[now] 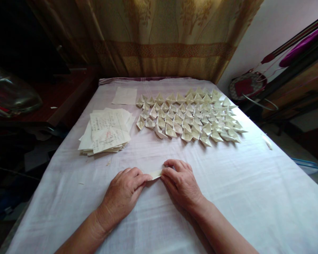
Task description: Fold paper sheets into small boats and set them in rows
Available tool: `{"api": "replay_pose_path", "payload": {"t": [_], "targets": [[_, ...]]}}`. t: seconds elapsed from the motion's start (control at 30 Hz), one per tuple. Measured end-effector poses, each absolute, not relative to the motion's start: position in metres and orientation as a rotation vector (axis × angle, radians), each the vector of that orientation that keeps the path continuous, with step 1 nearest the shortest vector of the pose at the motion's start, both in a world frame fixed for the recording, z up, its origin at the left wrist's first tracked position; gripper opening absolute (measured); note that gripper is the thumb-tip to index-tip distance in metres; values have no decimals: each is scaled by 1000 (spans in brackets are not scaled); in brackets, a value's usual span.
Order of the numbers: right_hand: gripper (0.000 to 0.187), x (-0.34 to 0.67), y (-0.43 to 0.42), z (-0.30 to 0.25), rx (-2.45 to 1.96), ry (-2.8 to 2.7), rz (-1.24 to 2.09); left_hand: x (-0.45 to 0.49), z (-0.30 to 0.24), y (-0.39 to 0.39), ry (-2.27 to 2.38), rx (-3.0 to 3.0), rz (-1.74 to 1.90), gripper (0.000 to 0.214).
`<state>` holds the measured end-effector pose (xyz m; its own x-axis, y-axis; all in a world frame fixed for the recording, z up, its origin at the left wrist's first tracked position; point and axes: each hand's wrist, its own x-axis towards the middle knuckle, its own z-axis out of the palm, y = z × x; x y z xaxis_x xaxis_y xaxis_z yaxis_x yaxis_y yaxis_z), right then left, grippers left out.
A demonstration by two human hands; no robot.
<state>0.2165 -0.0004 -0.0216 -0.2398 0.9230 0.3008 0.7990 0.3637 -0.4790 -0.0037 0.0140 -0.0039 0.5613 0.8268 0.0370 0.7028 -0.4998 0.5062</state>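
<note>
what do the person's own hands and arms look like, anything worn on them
The left hand and right hand are bare, without gloves. The left forearm and right forearm show no sleeve, watch or bracelet as far as the picture's lower edge. No ring shows, though some fingers are partly hidden.

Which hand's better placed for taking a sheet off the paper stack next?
Probably the left hand: the paper stack lies just beyond it. The right hand is farther from it, nearer the folded paper boats. Both hands hold the folded paper, so the left would have to let go first.
</note>
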Motion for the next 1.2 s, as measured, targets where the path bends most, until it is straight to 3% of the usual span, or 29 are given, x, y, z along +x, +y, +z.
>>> {"api": "replay_pose_path", "payload": {"t": [0.37, 0.57, 0.67, 0.83, 1.2], "targets": [[10, 207, 4, -26, -1579, -1919, 349, 9, -3, 15, 1450, 2354, 294, 15], [7, 202, 4, -26, -1624, -1880, 350, 11, -12, 14, 1585, 2421, 378, 35], [7, 201, 4, -26, -1639, -1872, 361, 12, -15, 13, 1618, 2489, 467, 33], [7, 205, 5, -28, -1608, -1920, 355, 10, -12, 14, 1526, 2525, 451, 10], [12, 222, 4, -27, -1463, -2089, 376, -11, -2, 14, 1350, 2643, 364, 14]]}}
